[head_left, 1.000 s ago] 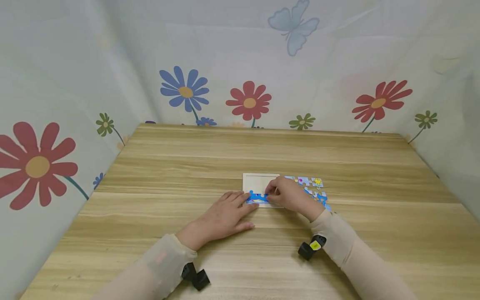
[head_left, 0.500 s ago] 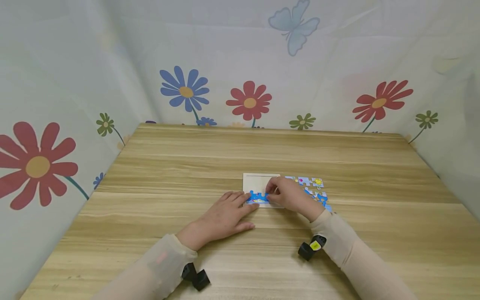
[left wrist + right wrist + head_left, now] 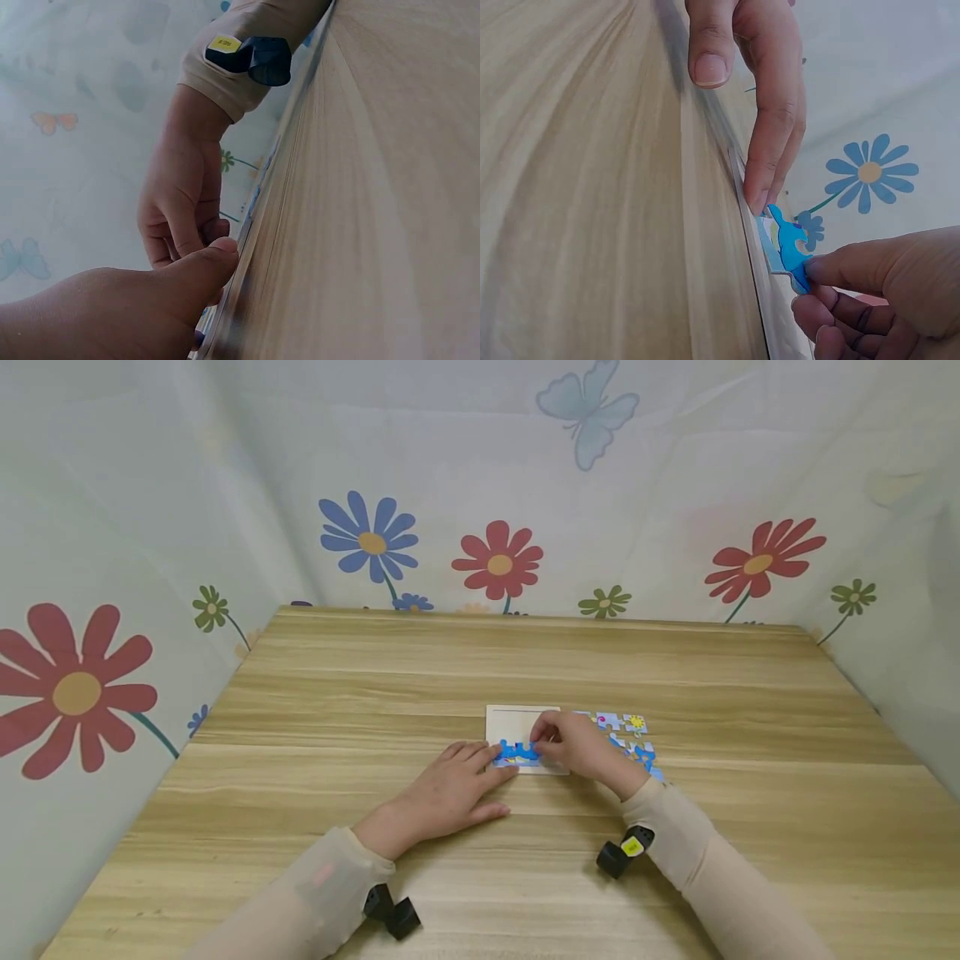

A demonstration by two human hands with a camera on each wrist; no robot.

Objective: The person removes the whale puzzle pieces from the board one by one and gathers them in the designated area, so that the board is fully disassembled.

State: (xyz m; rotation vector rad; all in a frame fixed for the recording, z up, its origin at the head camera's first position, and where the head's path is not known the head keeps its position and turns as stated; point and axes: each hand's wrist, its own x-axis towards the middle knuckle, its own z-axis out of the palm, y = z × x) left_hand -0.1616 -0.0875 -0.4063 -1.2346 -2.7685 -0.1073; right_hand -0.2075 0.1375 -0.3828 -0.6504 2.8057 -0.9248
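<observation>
A pale puzzle board (image 3: 521, 724) lies on the table, with joined blue puzzle pieces (image 3: 516, 752) along its near edge. My left hand (image 3: 446, 789) lies flat from the left, its straight fingertips touching the board's near left corner and the pieces. With thumb and index finger, my right hand (image 3: 577, 747) pinches a blue puzzle piece (image 3: 799, 271), which the right wrist view shows standing against the joined pieces. The right hand (image 3: 180, 199) comes down close over the board's edge in the left wrist view. Part of the board is hidden under the right hand.
Loose puzzle pieces lie right of the board, among them one with a yellow sun (image 3: 636, 723) and some blue ones (image 3: 643, 755) partly behind the right wrist. The wooden table (image 3: 375, 685) reaches back to a flowered curtain (image 3: 435, 460).
My right thumb and fingers have shifted slightly at the blue puzzle piece, and the joined pieces look slightly raised. My left hand has stayed in place.
</observation>
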